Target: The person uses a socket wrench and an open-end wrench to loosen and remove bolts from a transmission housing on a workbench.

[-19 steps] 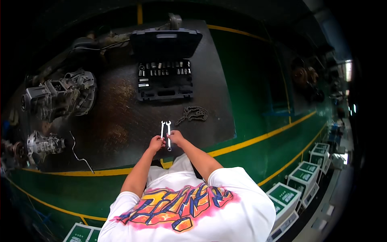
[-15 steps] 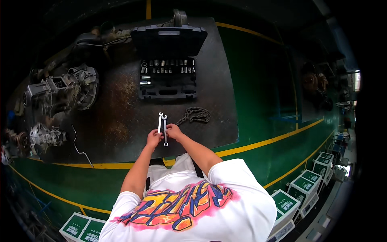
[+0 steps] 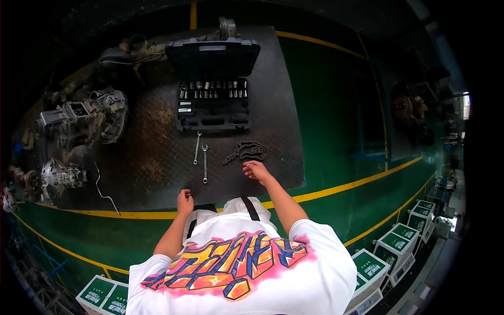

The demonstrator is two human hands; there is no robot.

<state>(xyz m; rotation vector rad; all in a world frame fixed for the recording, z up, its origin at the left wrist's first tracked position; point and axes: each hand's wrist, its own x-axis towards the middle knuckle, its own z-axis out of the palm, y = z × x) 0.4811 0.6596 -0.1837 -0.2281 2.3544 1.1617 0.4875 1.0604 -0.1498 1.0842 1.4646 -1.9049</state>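
Note:
Two combination wrenches lie apart on the dark metal table: a shorter one (image 3: 197, 148) and, to its right, a longer one (image 3: 205, 164). My right hand (image 3: 255, 171) hovers just on the near side of a coiled chain (image 3: 251, 150), fingers loosely bent and apart, holding nothing. At the table's near edge is my left hand (image 3: 185, 201), empty, its fingers slightly curled; it is left of and nearer to me than the wrenches. Beyond the wrenches a black socket case (image 3: 212, 107) stands with its lid up, several silver sockets in its slots.
Greasy gearbox housings (image 3: 79, 118) and a smaller transmission part (image 3: 63, 176) occupy the table's left side. A bent metal rod (image 3: 103, 190) lies near the front left edge. Green floor with yellow lines surrounds the table (image 3: 283, 131); green-and-white boxes (image 3: 367, 265) stand behind me.
Both wrenches, held between my hands before, now lie on the table nearer the case. My hands have let go and parted, the right toward the chain, the left back to the table edge.

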